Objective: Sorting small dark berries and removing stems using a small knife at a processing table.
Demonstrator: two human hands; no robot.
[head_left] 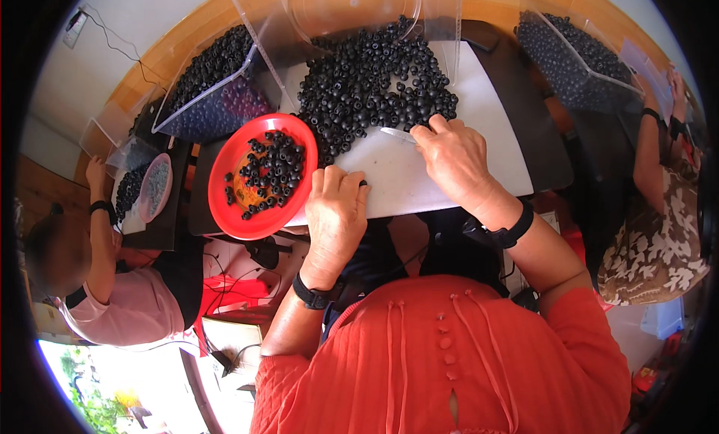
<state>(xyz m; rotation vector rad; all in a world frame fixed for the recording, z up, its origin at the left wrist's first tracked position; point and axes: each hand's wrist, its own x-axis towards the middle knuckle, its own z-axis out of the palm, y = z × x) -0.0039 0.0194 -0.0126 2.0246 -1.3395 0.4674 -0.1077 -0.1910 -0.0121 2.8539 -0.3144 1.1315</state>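
A loose heap of small black ring-shaped pieces (359, 82) covers the far part of the white board (487, 127) before me. My right hand (457, 153) is closed at the near right side of the heap. A thin, pale knife-like blade (397, 135) sticks out from its fingers to the left, pointing at the pieces; its handle is hidden. My left hand (337, 209) rests at the board's near edge, fingers curled together, with a small black piece (363, 183) at the fingertips. Just left of it, a red plate (221, 168) holds several similar black pieces.
Clear plastic bins of black pieces stand at the far left (217, 89) and far right (580, 71). A transparent bin (352, 11) lies open behind the heap. One person (123, 307) works at left beside a pink plate (155, 187); another (651, 232) is at right.
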